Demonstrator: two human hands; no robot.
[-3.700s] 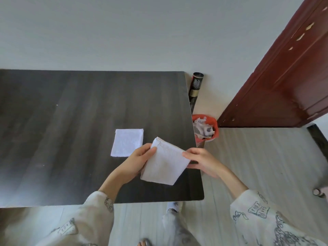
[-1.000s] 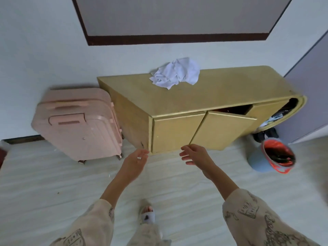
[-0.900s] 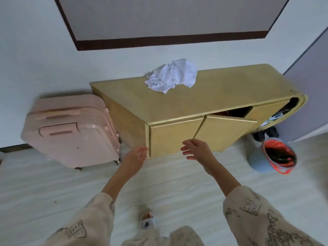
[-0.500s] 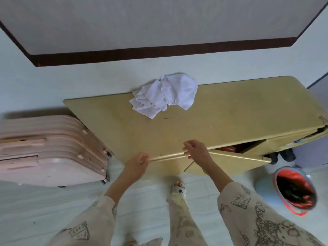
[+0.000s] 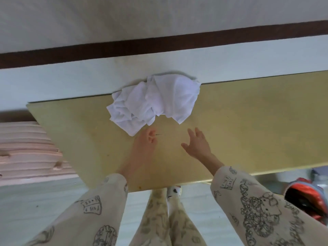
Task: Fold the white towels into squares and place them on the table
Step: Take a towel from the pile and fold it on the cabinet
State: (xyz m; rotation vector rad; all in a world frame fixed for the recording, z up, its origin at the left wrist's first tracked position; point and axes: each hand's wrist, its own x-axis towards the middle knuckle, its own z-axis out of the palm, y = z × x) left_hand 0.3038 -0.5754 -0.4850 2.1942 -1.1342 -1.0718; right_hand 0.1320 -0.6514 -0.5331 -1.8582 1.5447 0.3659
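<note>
A crumpled heap of white towels (image 5: 154, 102) lies on top of a yellow cabinet (image 5: 248, 125), against the wall at the back edge. My left hand (image 5: 146, 142) hovers over the cabinet top just below the heap's near corner, fingers loosely curled, holding nothing. My right hand (image 5: 197, 142) is stretched out to the right of it, fingers spread, a short gap from the towels. Neither hand touches the cloth. The dark table and the folded towels are out of view.
A pink suitcase (image 5: 26, 153) stands on the floor left of the cabinet. A blue bucket with a red liner (image 5: 308, 196) sits at the lower right. My legs and a slipper (image 5: 174, 190) show below the cabinet's front edge.
I turned away from the dark table, where I held a folded towel, and walked up to the cabinet. Both empty hands rose from its front edge over the top toward the heap.
</note>
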